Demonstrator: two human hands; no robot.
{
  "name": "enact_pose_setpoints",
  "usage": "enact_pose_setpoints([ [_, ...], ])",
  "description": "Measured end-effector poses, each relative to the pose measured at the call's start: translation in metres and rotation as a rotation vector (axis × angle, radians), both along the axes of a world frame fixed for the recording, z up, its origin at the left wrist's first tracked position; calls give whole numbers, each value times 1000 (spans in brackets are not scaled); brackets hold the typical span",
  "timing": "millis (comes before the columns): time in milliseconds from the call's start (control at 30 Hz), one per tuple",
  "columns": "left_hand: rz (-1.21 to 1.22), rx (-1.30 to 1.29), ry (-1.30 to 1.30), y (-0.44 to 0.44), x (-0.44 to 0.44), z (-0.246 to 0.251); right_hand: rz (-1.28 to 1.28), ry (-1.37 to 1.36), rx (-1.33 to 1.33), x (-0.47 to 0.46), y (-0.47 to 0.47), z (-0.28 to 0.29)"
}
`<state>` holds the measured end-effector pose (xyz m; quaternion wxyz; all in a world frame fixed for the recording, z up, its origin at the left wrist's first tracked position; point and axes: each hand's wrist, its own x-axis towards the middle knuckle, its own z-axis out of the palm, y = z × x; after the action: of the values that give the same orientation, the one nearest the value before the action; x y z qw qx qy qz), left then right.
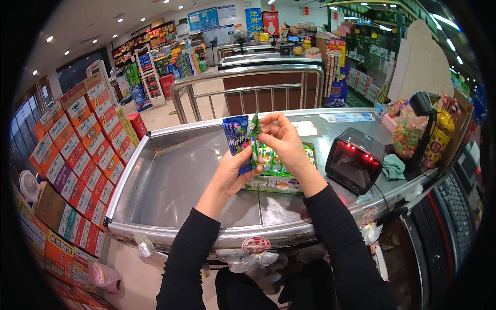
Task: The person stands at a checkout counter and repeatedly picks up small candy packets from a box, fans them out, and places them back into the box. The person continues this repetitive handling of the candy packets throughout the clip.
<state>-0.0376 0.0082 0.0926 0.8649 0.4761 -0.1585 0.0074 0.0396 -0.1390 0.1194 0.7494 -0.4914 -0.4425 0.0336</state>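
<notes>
Above the metal checkout counter [182, 186], my left hand [228, 172] grips a blue snack packet [235, 135] and a narrow green packet [254, 141] side by side, its thumb across their lower part. The green one is turned nearly edge-on. My right hand [286, 141] has its thumb and fingers at that packet's upper right edge. Below and behind the hands, an open cardboard display box [277, 186] holds several green packets [273, 161]; my right forearm covers part of it.
Right of the box stands a black countertop scanner [354, 161] with red lights lit. Beyond it are a teal cloth [393, 167], a candy jar [410, 133] and a keyboard [457, 209]. Stacked cartons [77, 147] rise at left. A steel railing [248, 71] runs behind the counter.
</notes>
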Motion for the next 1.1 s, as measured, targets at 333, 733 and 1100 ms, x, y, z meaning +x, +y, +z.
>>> enact_pose_setpoints([
  [333,594,170,-48,-17,5,1,-261,23,-203,13,-2,-7],
  [733,205,-23,51,-5,2,0,46,109,-51,-1,-9,3],
  [1100,103,165,8,-4,1,-4,67,36,-57,1,-4,-1],
])
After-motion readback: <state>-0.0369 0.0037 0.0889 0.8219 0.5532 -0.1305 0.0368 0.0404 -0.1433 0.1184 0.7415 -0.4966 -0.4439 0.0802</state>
